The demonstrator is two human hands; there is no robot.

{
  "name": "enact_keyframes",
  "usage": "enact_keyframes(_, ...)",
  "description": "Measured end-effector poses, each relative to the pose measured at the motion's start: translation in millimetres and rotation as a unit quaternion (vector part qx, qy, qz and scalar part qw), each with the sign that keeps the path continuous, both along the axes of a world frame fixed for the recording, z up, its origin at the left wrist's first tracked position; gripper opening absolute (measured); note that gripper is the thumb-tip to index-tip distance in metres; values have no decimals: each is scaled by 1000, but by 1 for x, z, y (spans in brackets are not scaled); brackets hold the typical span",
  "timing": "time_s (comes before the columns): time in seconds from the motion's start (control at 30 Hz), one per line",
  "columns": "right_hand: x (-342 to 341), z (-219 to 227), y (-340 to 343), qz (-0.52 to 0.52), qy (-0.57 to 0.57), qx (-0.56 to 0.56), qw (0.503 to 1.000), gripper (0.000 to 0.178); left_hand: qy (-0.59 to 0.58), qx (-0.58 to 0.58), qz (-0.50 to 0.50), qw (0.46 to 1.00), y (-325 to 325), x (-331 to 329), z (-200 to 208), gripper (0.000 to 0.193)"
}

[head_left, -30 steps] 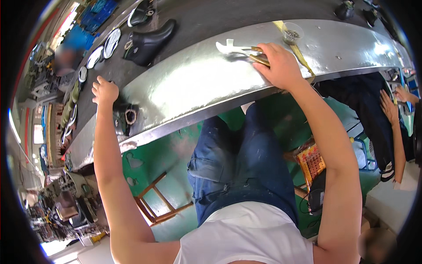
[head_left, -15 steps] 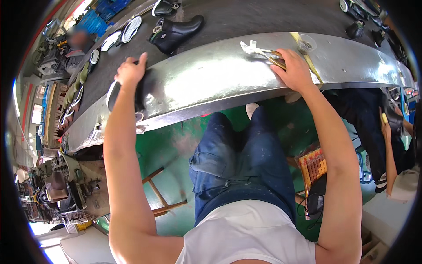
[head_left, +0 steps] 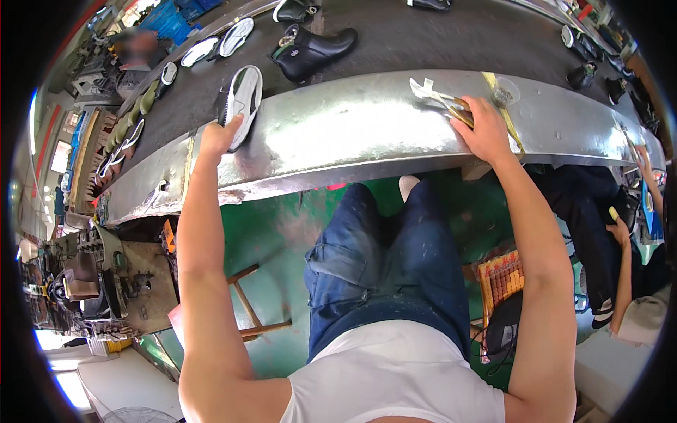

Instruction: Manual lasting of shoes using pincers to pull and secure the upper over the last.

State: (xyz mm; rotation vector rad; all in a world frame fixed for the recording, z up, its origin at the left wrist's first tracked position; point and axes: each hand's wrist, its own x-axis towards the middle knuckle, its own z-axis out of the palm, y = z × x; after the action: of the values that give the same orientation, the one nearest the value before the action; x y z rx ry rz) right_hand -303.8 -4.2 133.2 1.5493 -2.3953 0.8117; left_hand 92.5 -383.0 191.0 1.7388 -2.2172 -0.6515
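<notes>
On the left, my left hand [head_left: 220, 136] grips a black shoe with a white-edged sole [head_left: 245, 99], its thumb laid on the sole. The shoe's sole faces up, and it lies partly over the metal ledge [head_left: 338, 151]. My right hand [head_left: 486, 132] rests farther right on that ledge, its fingers closed around the yellow-brown handles of pliers [head_left: 441, 99] whose pale metal head points left. Most of the handles' length is hidden under the fingers. Beyond the ledge, a black ankle boot [head_left: 314, 51] lies on the dark conveyor belt [head_left: 423, 42].
A clear round cup [head_left: 506, 92] stands beside a yellow strip [head_left: 509, 123] on the ledge. More shoes, including a white-soled one [head_left: 236, 37], line the belt. A wooden stool frame [head_left: 247, 303] is below on the left; a co-worker's hand [head_left: 619, 231] shows at right.
My left hand has drawn the shoe closer and turned it so its sole shows. The view has shifted slightly. My right hand keeps its grip on the pliers.
</notes>
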Motion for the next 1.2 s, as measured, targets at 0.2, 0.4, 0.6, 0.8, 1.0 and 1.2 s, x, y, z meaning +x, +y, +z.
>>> enact_keyframes(0.2,4,-3,-8,12,0,-14,1000,46,329,1,43,943,-21,50,-13,59)
enact_keyframes(0.4,4,4,-6,6,-10,4,1000,47,634,147,-87,754,145,65,-25,57)
enact_keyframes(0.6,0,-9,-3,6,28,-16,999,46,414,187,-252,854,305,36,-77,77)
enact_keyframes(0.8,5,-15,9,-5,48,-47,998,47,427,355,-243,796,379,-13,-180,101)
enact_keyframes(1.0,112,-11,94,89,-340,-108,930,36,-31,285,-354,890,318,-51,-124,92)
enact_keyframes(1.2,183,-62,161,15,-656,138,742,29,281,437,-238,821,290,-98,-181,61)
